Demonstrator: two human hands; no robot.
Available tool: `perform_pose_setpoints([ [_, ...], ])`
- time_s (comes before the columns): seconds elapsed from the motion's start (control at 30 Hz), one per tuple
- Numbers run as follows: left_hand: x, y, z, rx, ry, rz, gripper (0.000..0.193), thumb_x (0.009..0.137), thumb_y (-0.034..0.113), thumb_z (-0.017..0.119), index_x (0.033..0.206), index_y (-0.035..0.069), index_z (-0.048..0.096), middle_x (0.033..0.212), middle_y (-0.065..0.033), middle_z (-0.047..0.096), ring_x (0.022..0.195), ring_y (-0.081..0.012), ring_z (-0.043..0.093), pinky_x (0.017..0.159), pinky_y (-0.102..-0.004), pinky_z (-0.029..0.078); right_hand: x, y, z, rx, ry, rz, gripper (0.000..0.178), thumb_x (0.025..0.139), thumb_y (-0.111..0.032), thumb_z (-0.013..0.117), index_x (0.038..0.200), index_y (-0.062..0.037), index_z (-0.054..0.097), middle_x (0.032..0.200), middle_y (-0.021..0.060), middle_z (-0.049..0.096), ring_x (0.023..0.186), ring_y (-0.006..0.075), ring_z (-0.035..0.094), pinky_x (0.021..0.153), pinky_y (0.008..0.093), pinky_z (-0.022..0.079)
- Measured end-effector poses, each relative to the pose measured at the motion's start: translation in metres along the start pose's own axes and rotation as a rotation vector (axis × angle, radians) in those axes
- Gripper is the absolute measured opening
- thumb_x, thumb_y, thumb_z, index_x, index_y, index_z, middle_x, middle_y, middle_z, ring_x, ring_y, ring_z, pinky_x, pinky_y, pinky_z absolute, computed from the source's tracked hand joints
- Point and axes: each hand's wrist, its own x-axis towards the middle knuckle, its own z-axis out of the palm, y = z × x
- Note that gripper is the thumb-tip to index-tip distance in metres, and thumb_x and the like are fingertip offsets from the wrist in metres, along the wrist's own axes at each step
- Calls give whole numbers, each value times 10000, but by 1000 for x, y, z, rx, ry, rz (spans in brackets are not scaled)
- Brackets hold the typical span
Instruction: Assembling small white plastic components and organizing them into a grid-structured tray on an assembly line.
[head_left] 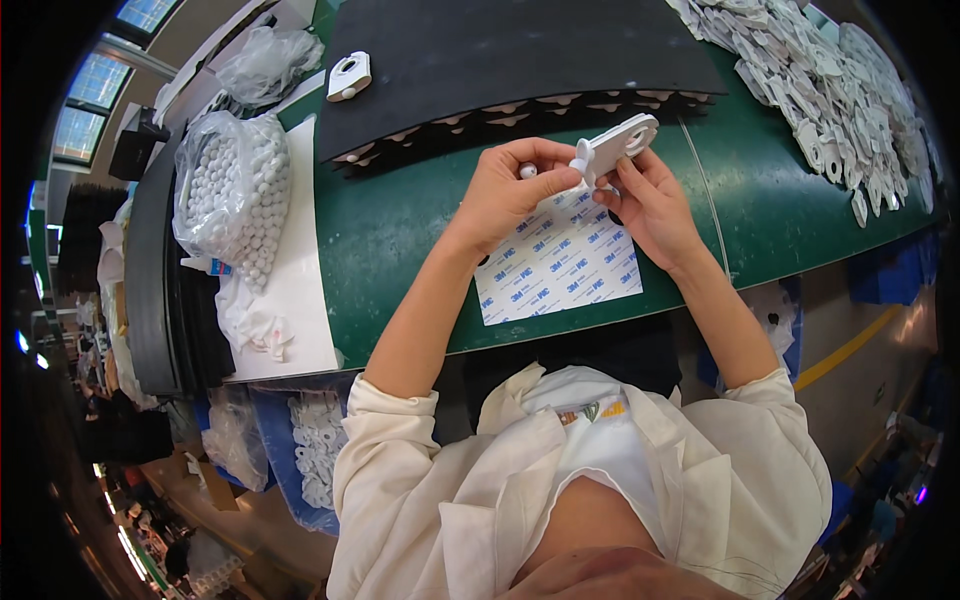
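Observation:
A flat white plastic part (612, 147) with a ring-shaped hole at one end is held tilted in my right hand (655, 210), its fingers closed round the edge. My left hand (505, 195) is closed too, thumb and forefinger against a small round white piece (582, 158) at the part's near end. A small white ball (528, 171) shows among the left fingers. Beneath both hands lies a white backing sheet (560, 275) with blue print, on the green table (400, 250). Whether the round piece is joined to the part I cannot tell.
A black foam board (520, 50) lies at the back, with white knobs below its front edge and a white part (348, 76) on top. A clear bag of white balls (232, 180) stands left. Many flat white parts (810, 100) are heaped right. Blue bins (300, 450) sit below.

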Motion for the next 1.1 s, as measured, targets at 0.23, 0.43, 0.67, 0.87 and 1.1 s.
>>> perform_pose_setpoints([
  [0.23,3,-11,-5,57,-82,208,205,686,109,746,863,67,653,678,39,528,609,-31,422,542,-180,359,-1,3,-2,-49,-139,-63,244,948,-157,425,1182,-87,413,888,15,517,665,99,454,663,255,410],
  [0.43,6,-5,-4,-134,69,134,259,727,86,708,969,54,620,615,65,472,553,-13,377,482,-174,300,20,-14,5,-463,-79,-227,227,933,-161,460,1136,-60,463,876,21,531,688,86,471,642,241,404],
  [0.67,15,-18,-24,-545,81,-82,441,837,384,600,1093,36,510,680,44,454,518,-32,365,401,-160,257,122,-35,59,-745,-194,-466,292,854,-156,571,1105,-14,525,820,14,588,680,56,497,607,197,403],
  [0.87,19,-24,-31,-668,96,-136,441,891,399,512,1119,23,482,744,0,471,543,-50,380,388,-155,252,235,10,90,-1016,-135,-386,382,801,-179,624,1125,7,550,763,61,621,616,92,545,558,216,447],
  [1.1,19,-21,-28,-704,95,-149,366,909,336,500,1108,30,489,748,-6,473,554,-58,394,392,-163,258,264,24,117,-1032,-78,-274,277,703,-253,669,862,-26,678,694,93,663,611,176,647,658,254,500],
])
